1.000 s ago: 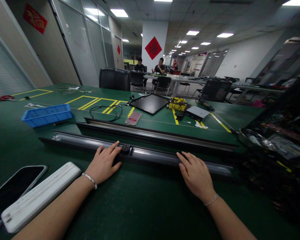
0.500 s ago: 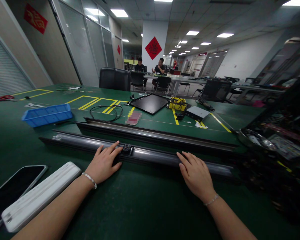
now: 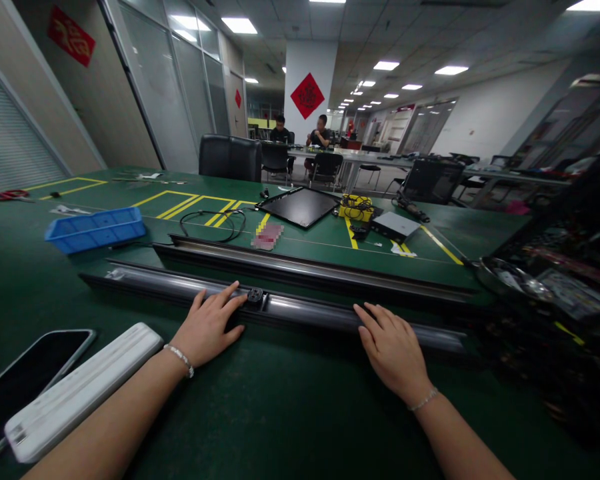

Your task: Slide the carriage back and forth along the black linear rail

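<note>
The counter (image 3: 300, 417) under my arms is covered in dark green matting, marked with yellow tape lines. Further along it lie a blue plastic tray (image 3: 96, 230), a black panel (image 3: 299, 207), a yellow cable bundle (image 3: 356, 207), and a second metal rail (image 3: 310, 273) running beside the nearer one. By my left arm are a phone (image 3: 27, 380) and a white bar (image 3: 80, 393). The room is a long, bright office with ceiling lights and glass partitions (image 3: 160, 87) on the left. Beyond an empty black chair (image 3: 230, 159), two people (image 3: 300, 130) sit at a far table, by a pillar (image 3: 307, 40) with a red diamond sign.

Compared with the earlier frame, my hands sit in almost the same spots, and the view has barely shifted.

The dark metal rail (image 3: 280, 307) lies across the counter directly in front of me, with both hands on it. My left hand (image 3: 207, 325) rests at its near edge, the fingertips just beside a small black block (image 3: 255, 296) on the rail. My right hand (image 3: 393, 353) lies further along. The fingers of both hands are open and spread, not closed around anything.
</note>
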Available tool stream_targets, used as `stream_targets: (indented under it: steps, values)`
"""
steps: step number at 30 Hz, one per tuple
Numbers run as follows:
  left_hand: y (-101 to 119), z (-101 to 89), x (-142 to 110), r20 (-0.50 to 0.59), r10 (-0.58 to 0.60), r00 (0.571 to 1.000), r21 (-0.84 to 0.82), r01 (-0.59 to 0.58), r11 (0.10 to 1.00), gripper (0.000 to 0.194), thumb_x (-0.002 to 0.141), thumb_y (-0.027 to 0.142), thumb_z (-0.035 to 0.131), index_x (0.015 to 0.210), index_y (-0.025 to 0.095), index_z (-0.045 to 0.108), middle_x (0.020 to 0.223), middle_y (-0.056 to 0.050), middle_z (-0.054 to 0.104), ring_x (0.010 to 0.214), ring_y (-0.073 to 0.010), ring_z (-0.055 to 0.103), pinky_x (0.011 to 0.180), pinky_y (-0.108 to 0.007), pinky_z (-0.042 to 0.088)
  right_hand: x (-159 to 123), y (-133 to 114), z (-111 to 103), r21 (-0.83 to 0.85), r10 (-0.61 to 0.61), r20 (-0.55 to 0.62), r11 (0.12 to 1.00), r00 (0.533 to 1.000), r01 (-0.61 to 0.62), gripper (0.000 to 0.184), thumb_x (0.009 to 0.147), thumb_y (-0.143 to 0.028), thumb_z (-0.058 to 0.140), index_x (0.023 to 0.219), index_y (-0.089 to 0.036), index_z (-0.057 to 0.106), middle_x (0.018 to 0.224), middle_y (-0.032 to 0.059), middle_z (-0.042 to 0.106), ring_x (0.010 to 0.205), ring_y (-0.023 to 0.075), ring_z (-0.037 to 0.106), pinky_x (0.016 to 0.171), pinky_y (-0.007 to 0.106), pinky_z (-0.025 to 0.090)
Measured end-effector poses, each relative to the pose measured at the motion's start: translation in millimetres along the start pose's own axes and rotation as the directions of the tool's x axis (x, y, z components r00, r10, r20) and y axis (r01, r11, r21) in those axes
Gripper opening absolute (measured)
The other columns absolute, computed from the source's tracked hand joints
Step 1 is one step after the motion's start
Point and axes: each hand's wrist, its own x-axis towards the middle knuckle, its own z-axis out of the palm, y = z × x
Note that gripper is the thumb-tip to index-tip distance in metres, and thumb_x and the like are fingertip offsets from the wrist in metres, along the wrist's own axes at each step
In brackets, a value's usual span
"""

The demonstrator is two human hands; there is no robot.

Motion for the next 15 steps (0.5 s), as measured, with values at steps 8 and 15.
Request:
stream_targets:
  steps: [8, 15]
  values:
    - [-0.7, 1.5, 0.0, 0.002, 0.008, 1.000, 0.004, -0.008, 1.000, 0.050, 0.078, 0.038, 0.050, 0.127, 0.028, 0.046, 0.145, -0.009, 0.035, 0.122, -0.0281, 0.045, 0.104, -0.056, 0.021, 0.5, -0.8, -1.5, 0.009, 0.008, 0.004, 1.000, 1.000, -0.008, 0.044, 0.091, -0.034, 0.028, 0.129, -0.026, 0.050, 0.128, 0.0055, 0.055, 0.119, 0.0223, 0.045, 0.096, 0.041, 0.036]
    - [-1.5, 1.8, 0.2, 0.026, 0.000, 1.000, 0.012, 0.000, 1.000, 0.051, 0.078, 0.040, 0.050, 0.127, 0.028, 0.046, 0.146, -0.008, 0.033, 0.124, -0.0272, 0.044, 0.105, -0.055, 0.021, 0.3, -0.4, -0.2, 0.004, 0.005, 0.003, 1.000, 1.000, -0.005, 0.044, 0.091, -0.033, 0.030, 0.129, -0.027, 0.050, 0.128, 0.0052, 0.055, 0.118, 0.0223, 0.046, 0.095, 0.041, 0.037]
